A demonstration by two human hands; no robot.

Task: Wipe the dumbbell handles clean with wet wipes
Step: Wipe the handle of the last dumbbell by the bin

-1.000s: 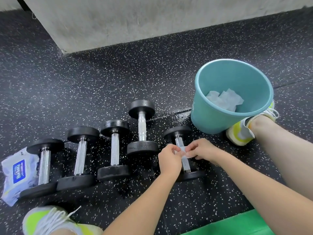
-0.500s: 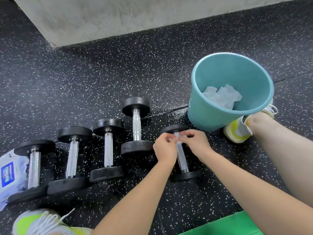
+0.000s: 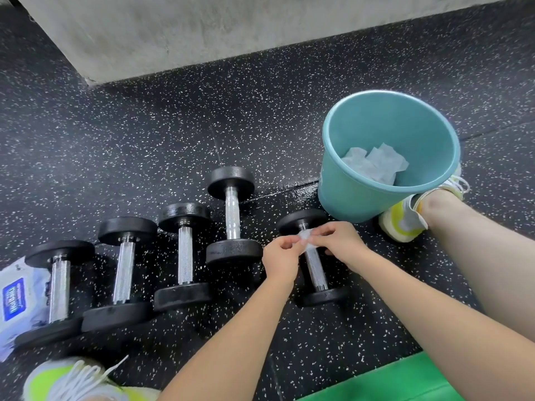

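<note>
both hands, the left hand [image 3: 280, 257] and right hand [image 3: 337, 241], pinch one wet wipe [image 3: 304, 238] wrapped over the far end of the rightmost dumbbell [image 3: 314, 263] handle on the floor, likely so it can be rubbed, with the bucket [image 3: 359, 198] close for used wipes.

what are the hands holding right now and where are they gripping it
Both hands, left and right, pinch a wet wipe at its opposite ends, over the dumbbell handle.

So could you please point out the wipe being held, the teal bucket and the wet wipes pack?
wipe [image 3: 304, 237]: head view, its crumpled middle.
teal bucket [image 3: 347, 195]: head view, outer wall.
wet wipes pack [image 3: 13, 299]: head view, blue label.
</note>
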